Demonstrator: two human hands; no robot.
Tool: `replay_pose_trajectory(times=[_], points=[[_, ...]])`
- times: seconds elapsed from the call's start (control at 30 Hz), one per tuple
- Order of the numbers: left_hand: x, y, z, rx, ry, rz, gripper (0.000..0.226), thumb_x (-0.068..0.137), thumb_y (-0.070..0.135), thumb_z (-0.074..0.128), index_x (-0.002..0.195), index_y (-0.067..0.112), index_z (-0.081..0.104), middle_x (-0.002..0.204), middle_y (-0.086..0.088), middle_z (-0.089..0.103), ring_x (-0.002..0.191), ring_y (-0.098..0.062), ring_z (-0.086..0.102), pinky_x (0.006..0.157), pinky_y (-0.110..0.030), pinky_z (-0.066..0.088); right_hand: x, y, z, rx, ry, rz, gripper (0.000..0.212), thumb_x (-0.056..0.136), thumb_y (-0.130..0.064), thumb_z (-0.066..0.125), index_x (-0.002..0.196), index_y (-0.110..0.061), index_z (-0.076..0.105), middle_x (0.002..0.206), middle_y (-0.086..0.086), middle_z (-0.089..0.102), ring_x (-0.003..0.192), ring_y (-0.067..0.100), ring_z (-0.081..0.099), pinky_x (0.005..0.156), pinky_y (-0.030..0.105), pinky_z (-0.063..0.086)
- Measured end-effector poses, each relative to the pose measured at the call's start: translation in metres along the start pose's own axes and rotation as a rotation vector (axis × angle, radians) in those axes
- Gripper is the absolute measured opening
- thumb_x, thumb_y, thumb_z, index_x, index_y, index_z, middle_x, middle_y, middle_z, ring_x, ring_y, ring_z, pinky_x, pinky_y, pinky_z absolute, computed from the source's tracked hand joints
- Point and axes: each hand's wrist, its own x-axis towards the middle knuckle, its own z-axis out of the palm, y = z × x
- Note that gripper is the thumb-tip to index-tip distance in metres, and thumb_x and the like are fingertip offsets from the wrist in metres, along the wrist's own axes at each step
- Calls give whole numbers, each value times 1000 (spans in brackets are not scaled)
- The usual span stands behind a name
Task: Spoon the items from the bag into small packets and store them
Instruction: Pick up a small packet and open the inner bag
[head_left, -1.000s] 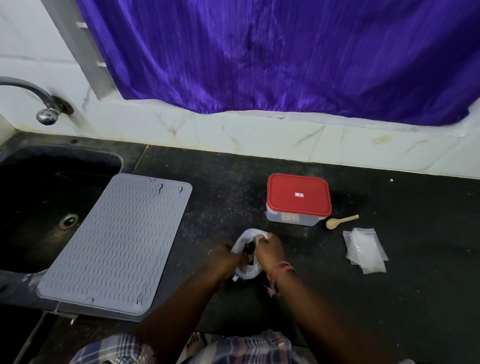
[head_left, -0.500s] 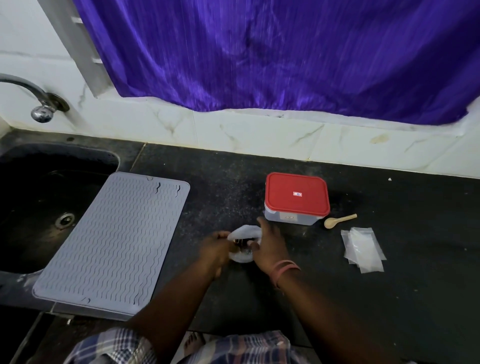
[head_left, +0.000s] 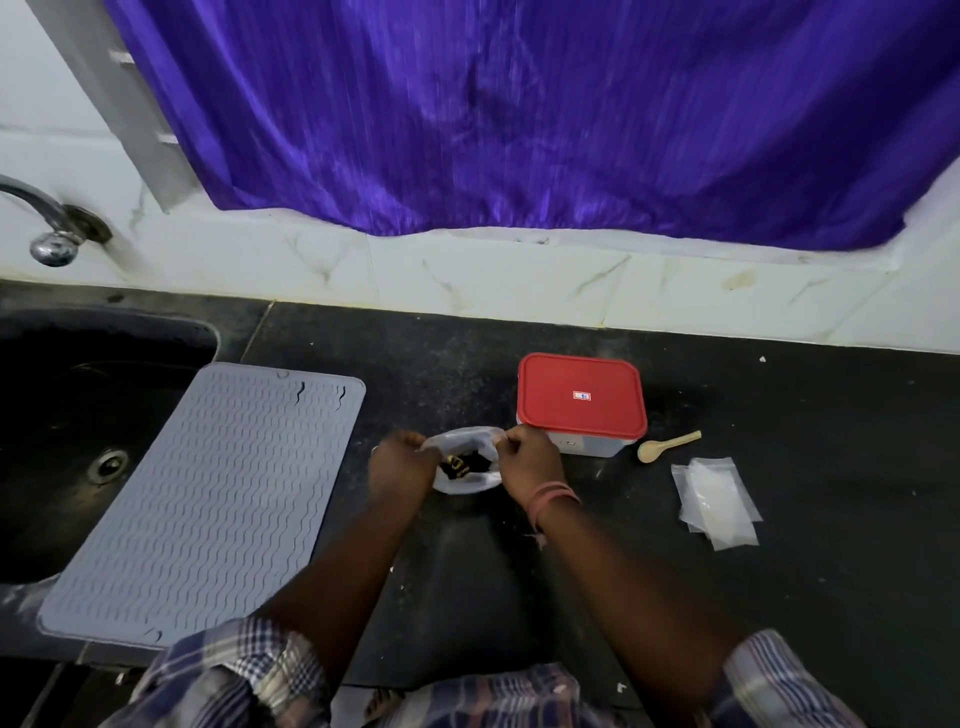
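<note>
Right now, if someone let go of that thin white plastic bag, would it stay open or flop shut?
Probably flop: the thin white plastic bag looks crumpled and soft, its mouth spread only because the left hand and right hand pull its rim apart. The small dark contents likely keep its base on the black countertop. It seems light, so a push might slide it.

- The dark items (head_left: 460, 464) inside the bag (head_left: 470, 484) were too small to tell what they were.
- The left hand (head_left: 402, 464) and right hand (head_left: 527, 460) covered the bag's side edges.
- The label (head_left: 582, 396) on the red lid (head_left: 580, 393) was too small to read.
- The tap (head_left: 49, 228) was cut off at the left edge.
- The purple curtain (head_left: 519, 114) was blurred and ran off the top.
</note>
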Motion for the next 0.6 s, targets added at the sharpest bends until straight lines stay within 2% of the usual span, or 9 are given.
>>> replay_pose_trajectory(times=[0.1, 0.17, 0.23, 0.3, 0.33, 0.4, 0.47, 0.53, 0.6], points=[[6, -6, 0, 19, 27, -5, 25, 90, 22, 67, 113, 13, 70, 108, -11, 72, 93, -23, 66, 82, -34, 53, -4, 5, -1, 73, -52, -30, 24, 97, -30, 59, 117, -18, 66, 109, -2, 69, 102, 14, 63, 91, 28, 49], [2, -7, 7, 88, 97, 14, 38, 91, 25, 66, 127, 14, 62, 128, -17, 64, 114, -31, 61, 97, -41, 48, -10, 11, -5, 81, 2, -98, 22, 99, -34, 55, 105, -18, 68, 100, -4, 71, 93, 12, 64, 88, 32, 51], [-13, -2, 16, 224, 212, 70, 49, 90, 30, 67, 136, 21, 53, 143, -16, 51, 130, -36, 48, 106, -48, 39, -18, 23, -11, 48, 103, -145, 28, 100, -35, 52, 86, -16, 67, 83, -1, 70, 79, 12, 64, 78, 37, 53], [-29, 7, 26, 296, 300, 203, 49, 89, 30, 70, 135, 26, 53, 148, -12, 46, 136, -35, 40, 110, -50, 34, -24, 37, -20, -31, 189, -156, 30, 98, -31, 53, 77, -13, 64, 73, 2, 67, 69, 15, 63, 70, 40, 54], [-34, 10, 32, 292, 314, 323, 46, 87, 26, 71, 131, 26, 56, 145, -10, 48, 133, -34, 43, 108, -47, 35, -26, 43, -26, -83, 224, -163, 29, 96, -29, 54, 73, -13, 63, 69, 4, 65, 66, 18, 62, 66, 41, 53], [-41, 15, 47, 223, 216, 642, 35, 84, 12, 68, 117, 23, 64, 124, -7, 60, 116, -27, 54, 98, -37, 39, -25, 55, -45, -171, 305, -131, 29, 94, -30, 53, 71, -14, 61, 68, 6, 64, 65, 21, 61, 63, 40, 52], [-50, 25, 64, 135, -20, 861, 30, 81, 0, 62, 103, 19, 67, 102, 3, 65, 98, -16, 60, 87, -28, 44, -22, 72, -73, -251, 424, -44, 29, 96, -31, 50, 75, -14, 62, 73, 8, 65, 71, 25, 63, 67, 37, 52], [-62, 37, 81, 184, -252, 919, 26, 85, 2, 59, 102, 20, 70, 98, 10, 64, 93, -7, 60, 84, -22, 46, -21, 97, -99, -442, 550, 47, 23, 93, -29, 53, 85, -11, 66, 84, 11, 66, 79, 30, 63, 71, 40, 52], [-67, 44, 102, 269, -459, 866, 23, 90, 9, 58, 103, 23, 71, 100, 8, 69, 91, -5, 64, 81, -20, 47, -25, 123, -117, -612, 575, 190, 26, 87, -30, 64, 102, -9, 66, 100, 15, 65, 91, 35, 62, 78, 43, 50]])
